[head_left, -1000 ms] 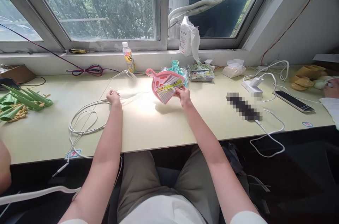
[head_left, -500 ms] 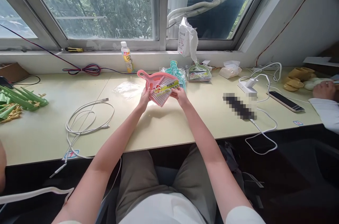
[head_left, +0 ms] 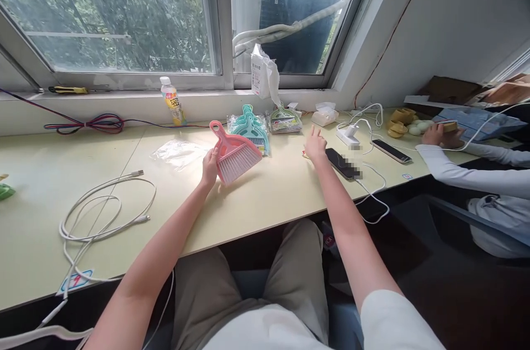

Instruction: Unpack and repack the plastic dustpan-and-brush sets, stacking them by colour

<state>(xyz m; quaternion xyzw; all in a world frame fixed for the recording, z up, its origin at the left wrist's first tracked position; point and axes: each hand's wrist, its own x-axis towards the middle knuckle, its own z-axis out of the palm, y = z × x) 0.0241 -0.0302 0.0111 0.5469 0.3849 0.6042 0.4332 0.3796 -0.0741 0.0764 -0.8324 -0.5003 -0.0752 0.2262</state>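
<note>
The left hand grips the pink dustpan and brush above the table, between near and far edges, partly blocking the teal pack by the far edge. The right hand, fingers parted, covers most of a card beside the phone; contact is unclear.

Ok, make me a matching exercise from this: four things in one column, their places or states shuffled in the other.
Things:
1. Pink dustpan set
2. Box cutter
3. White cable
4. Teal dustpans

Places or states:
A. Looped on the table
B. In the left hand
C. In clear wrapping
D. On the windowsill

Pairs: 1-B, 2-D, 3-A, 4-C
</note>
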